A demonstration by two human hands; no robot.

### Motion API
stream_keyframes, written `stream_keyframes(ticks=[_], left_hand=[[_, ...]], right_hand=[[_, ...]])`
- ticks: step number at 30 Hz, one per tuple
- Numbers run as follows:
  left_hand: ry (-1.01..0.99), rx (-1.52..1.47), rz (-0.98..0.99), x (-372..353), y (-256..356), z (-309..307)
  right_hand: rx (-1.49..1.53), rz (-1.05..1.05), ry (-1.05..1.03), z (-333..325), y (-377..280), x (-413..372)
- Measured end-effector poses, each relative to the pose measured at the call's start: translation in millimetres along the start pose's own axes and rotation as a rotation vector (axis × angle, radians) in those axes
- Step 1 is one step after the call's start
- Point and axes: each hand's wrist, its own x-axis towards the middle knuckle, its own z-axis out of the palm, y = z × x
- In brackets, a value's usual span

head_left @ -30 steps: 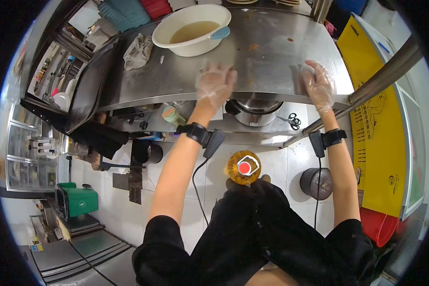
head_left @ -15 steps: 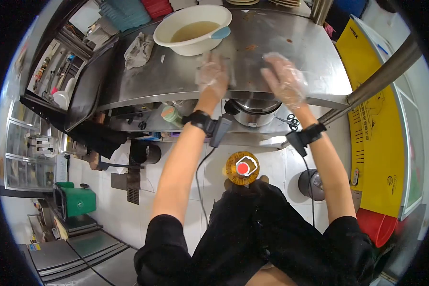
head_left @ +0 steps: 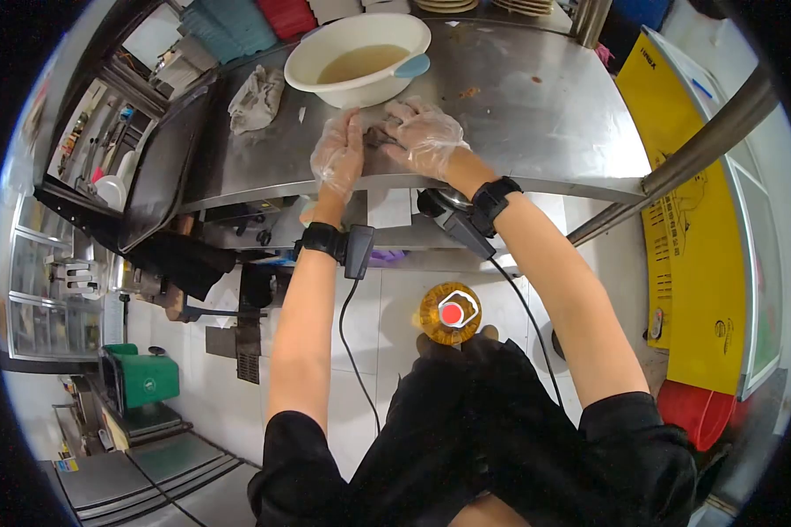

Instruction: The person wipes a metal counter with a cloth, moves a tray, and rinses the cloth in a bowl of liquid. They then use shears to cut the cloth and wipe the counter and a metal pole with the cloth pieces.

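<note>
At the far left: a dark tray (head_left: 163, 162) lies along the edge of the steel table (head_left: 536, 114)
Just right of it: a crumpled grey rag (head_left: 255, 98) on the table top
Behind my hands: a white bowl (head_left: 334, 86) of brownish liquid, with a blue scoop (head_left: 410, 66) resting on its rim
My left hand (head_left: 337, 156): gloved, flat, fingers straight and together, set on edge beside the dark scrap
Dark scrap (head_left: 376, 136): small, on the table just in front of the bowl, between my two hands
My right hand (head_left: 426, 133): gloved, fingers curled over the scrap from the right; I cannot tell whether they grip it
Below the table: an oil bottle (head_left: 449, 312) with a red cap, near my legs
At the far right: a yellow board (head_left: 685, 220) standing upright
</note>
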Motion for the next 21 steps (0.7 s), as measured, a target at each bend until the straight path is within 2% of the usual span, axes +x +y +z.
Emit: stream_keyframes(ticks=[2,5,7,9,10,12,13,14,17,18,19,21], left_hand=[[0.006,0.053,0.030,-2.0,4.1,1.1],[0.037,0.092,0.097,-6.6,11.0,-2.9],[0.055,0.069,0.135,-7.8,13.7,-4.1],[-0.018,0.196,0.142,-6.5,13.0,-6.8],[-0.017,0.191,0.143,-5.9,14.4,-7.0],[-0.016,0.192,0.142,-6.7,16.9,-5.6],[-0.018,0.188,0.142,-7.4,17.6,-3.9],[0.007,0.174,0.132,-7.3,18.7,-1.9],[0.025,0.081,0.098,-7.5,20.8,1.9],[0.014,0.008,0.071,-8.5,20.6,1.0],[0.012,0.013,0.073,-8.3,22.2,-1.5],[-0.097,0.145,0.066,-6.3,27.9,-7.6]], right_hand=[[0.018,-0.012,-0.053,6.8,13.3,-2.6],[-0.099,-0.054,0.162,10.1,53.5,-33.6],[-0.225,0.065,0.179,1.2,94.3,-60.9],[-0.219,0.152,0.183,5.0,168.8,-103.3],[0.055,0.281,0.263,27.2,227.0,-129.2],[0.034,0.472,0.284,20.9,253.0,-155.1],[-0.262,0.534,0.226,-3.5,236.3,-167.3],[-0.304,0.536,0.208,-6.6,225.6,-166.0],[-0.225,0.421,0.199,-0.3,186.0,-137.4],[-0.301,0.353,0.193,0.7,163.8,-120.6],[-0.375,0.286,0.188,2.1,139.9,-102.0],[-0.248,0.178,0.189,2.1,93.1,-62.8]])
